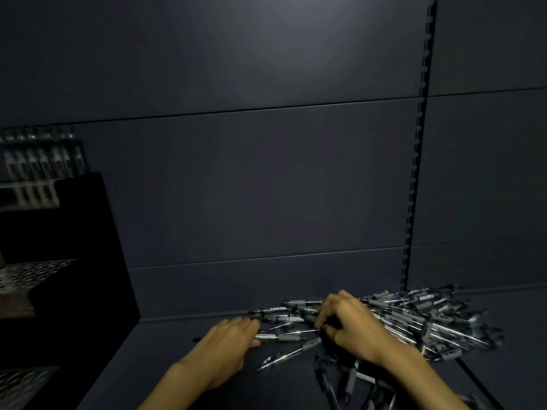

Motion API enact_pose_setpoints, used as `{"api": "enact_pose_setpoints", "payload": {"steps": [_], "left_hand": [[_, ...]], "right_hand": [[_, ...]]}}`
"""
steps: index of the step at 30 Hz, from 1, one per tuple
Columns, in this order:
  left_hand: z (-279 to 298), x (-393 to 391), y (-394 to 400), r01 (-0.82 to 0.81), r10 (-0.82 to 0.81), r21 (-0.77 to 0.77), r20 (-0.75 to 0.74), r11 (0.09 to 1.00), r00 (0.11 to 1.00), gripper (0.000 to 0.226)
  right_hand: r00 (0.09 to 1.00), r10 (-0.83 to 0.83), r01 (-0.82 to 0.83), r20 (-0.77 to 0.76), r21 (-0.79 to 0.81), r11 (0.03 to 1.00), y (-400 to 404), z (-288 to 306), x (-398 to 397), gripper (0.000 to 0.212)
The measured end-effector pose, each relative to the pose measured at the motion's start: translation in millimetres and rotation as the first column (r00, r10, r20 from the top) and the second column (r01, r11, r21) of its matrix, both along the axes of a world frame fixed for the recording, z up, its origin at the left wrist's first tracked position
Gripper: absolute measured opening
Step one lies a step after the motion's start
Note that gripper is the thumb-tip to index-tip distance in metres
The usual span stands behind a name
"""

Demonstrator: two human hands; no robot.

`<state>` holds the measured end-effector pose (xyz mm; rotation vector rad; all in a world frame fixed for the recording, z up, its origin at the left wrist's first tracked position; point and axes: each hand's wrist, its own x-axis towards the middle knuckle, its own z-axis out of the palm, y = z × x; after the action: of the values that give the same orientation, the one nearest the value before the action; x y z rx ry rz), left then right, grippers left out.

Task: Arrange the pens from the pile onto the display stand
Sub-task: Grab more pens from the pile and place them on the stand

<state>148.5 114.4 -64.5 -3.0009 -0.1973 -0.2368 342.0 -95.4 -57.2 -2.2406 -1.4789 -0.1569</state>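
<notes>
A pile of pens [414, 318] lies on the dark shelf [177, 350] against the back panel [266, 173], spreading from the centre toward 3 o'clock. The right hand [352, 324] rests on the pile's left part, its fingers curled down among the pens, though whether it grips one I cannot tell. The left hand [228, 341] lies at 9 o'clock of the right, fingers fairly straight, its tips touching loose pens at the pile's edge. The display stand [74, 261], with pens already slotted in its upper rows, stands well apart at 9 o'clock.

Left hand [233, 335] flat, right hand [349, 324] fingers curled.
</notes>
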Motion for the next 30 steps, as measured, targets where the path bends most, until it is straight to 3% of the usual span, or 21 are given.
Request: {"api": "enact_pose_setpoints", "payload": {"steps": [2,6,10,17,21,24,27,30], "left_hand": [[0.6,-7.8,5.4,-0.031,0.034,-0.078,0.035,0.996,0.999,0.036],[6.9,-9.1,5.5,-0.077,0.1,-0.261,0.074,0.962,0.992,0.022],[11.7,7.8,-15.3,-0.04,0.087,-0.335,0.125,0.941,0.988,0.041],[2.0,24.2,-29.1,-0.005,-0.009,-0.258,-0.051,0.966,0.999,0.078],[-6.3,21.5,-22.7,0.043,-0.048,-0.199,-0.022,0.979,0.999,0.072],[-5.4,19.2,-21.8,0.112,-0.106,-0.103,0.058,0.988,0.993,0.049],[-8.4,19.1,-15.9,0.122,-0.12,-0.022,0.076,0.992,0.99,0.064],[-10.0,16.8,-11.9,0.045,-0.041,-0.062,0.06,0.997,0.997,0.087]], "right_hand": [[1.0,-0.011,0.011,0.014,0.004,1.0,0.5,-0.8,0.1,0.022],[1.0,-0.023,0.023,0.018,0.018,1.0,1.8,-0.8,-0.2,0.021],[0.998,-0.064,0.063,0.023,0.036,0.997,-1.5,2.4,2.2,0.022],[0.997,-0.081,0.08,0.003,0.051,0.995,-7.6,4.6,11.0,0.011],[0.997,-0.068,0.07,-0.028,0.059,0.996,-7.0,3.9,13.2,0.009],[0.995,-0.072,0.075,-0.064,0.045,0.996,-5.6,2.1,15.1,0.015],[0.983,-0.07,0.101,-0.167,0.187,0.977,-4.4,6.2,12.6,0.028],[0.928,0.012,0.134,-0.372,0.364,0.921,-4.1,19.9,1.5,0.025]]}}
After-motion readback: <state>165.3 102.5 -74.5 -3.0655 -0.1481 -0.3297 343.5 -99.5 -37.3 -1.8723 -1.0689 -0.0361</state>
